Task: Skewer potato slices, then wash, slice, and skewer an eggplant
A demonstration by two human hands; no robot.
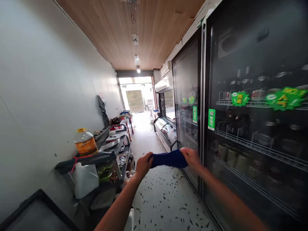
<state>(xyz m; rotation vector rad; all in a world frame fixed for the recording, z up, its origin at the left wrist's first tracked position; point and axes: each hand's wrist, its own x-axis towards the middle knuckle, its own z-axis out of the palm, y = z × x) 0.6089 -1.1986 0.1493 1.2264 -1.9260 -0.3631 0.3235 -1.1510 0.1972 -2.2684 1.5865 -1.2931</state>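
A piece of dark blue cloth [168,158] is stretched level in front of me, above the speckled floor. My left hand [143,164] is closed on its left end, and my right hand [190,157] grips the wider right end. The cloth spans the gap between both fists; its exact kind does not show. Both arms reach forward, and the right forearm is blurred. Nearest my right hand stands a dark glass-door fridge [187,128].
Along the left wall a grey shelf unit [113,157] carries goods, a bottle of orange oil [86,142] and a hanging white jug [85,179]. Tall drinks fridges [240,179] line the right, with a display freezer [166,130] beyond. The floor [163,199] leads to a bright doorway.
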